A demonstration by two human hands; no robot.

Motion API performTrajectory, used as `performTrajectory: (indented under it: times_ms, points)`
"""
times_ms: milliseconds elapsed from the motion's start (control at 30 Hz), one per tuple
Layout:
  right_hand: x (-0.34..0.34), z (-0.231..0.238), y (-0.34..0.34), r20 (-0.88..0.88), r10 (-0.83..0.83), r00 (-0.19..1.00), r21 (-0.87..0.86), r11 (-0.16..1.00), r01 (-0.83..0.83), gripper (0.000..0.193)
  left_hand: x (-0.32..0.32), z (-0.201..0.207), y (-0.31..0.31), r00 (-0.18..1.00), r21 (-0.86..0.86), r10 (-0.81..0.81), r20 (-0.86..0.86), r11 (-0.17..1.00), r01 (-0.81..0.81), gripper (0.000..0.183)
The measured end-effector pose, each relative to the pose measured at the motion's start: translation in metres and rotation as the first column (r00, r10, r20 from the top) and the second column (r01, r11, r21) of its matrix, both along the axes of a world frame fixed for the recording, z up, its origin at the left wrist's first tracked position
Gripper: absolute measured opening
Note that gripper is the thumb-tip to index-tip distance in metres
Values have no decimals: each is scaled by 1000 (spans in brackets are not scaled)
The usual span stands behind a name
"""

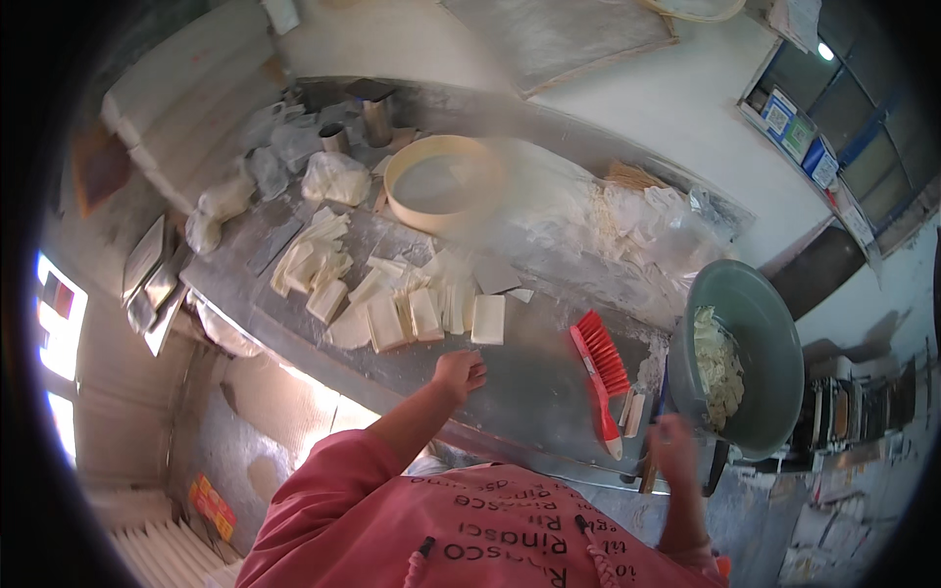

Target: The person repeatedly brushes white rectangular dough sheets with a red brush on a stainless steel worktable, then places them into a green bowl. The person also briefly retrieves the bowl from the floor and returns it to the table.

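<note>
My left hand (461,373) is closed in a loose fist at the front edge of the metal table (529,392); nothing shows in it. Just beyond lie cut stacks of pale dough sheets (424,314), with one block (488,319) nearest the hand. Looser folded dough strips (316,255) are heaped farther left. At the table's right end, my right hand (674,449) is smeared by motion, so its fingers and any hold cannot be made out. It is below a green basin (765,333) with dough scraps (718,372) inside. A red bench brush (600,372) lies to its left.
A round sieve (421,218) stands on the table's far side, with plastic bags (336,177) and metal canisters (375,120) to its left. Flour and plastic sheeting (667,225) cover the back right. Small wooden pieces (633,412) lie beside the brush.
</note>
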State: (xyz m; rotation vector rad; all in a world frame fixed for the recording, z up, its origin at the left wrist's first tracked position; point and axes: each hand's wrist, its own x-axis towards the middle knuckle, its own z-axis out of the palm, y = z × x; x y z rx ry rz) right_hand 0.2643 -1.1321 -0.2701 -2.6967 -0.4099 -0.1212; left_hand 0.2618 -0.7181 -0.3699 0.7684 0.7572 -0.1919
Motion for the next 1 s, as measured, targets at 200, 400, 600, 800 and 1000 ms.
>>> performTrajectory:
  times_ms: [200, 400, 600, 800, 1000]
  points:
    - [2, -62, 100, -237, -247, 940, -378, 914, 145, 36, 58, -9, -10, 938, 228, 162, -306, 969, -93, 13]
    - [23, -96, 104, -223, -231, 947, -337, 930, 147, 38, 81, -21, -20, 809, 690, 113, -577, 597, 409, 50]
    - [54, -70, 98, -302, -89, 949, 42, 993, 107, 26, 79, -4, -23, 884, 880, 103, -457, 201, 431, 37]
    - [76, -41, 112, -610, 82, 788, 350, 920, 175, 25, 49, 21, -3, 943, 907, -328, -61, 377, 189, 30]
    - [42, -47, 166, -703, 211, 679, 397, 909, 128, 41, 33, 6, 33, 963, 273, -144, -228, 940, 205, 21]
